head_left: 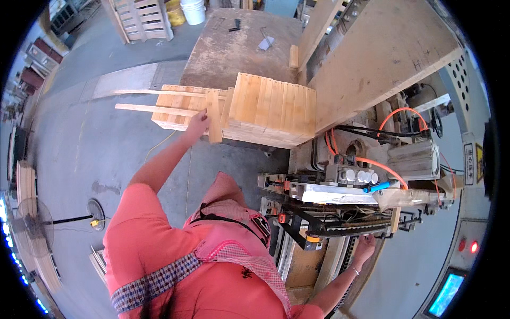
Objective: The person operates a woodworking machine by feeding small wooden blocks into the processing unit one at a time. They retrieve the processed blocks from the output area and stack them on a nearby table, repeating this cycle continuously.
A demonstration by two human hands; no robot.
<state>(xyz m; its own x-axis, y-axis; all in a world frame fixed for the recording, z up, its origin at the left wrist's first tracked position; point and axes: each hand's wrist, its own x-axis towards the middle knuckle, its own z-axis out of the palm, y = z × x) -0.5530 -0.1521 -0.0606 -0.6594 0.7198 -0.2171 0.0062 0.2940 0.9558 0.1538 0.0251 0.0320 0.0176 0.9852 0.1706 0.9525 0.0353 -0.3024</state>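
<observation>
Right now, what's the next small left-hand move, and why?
Probably firm up the left hand on the crosswise plank before lifting: the hand is right at its edge, and the plank's near end juts past the low wooden stack.

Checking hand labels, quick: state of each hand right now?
Left hand: fingers at the edge of a wooden slat; whether closed on it cannot be told.
Right hand: by the machine's dark rail; open or closed cannot be told.
</observation>
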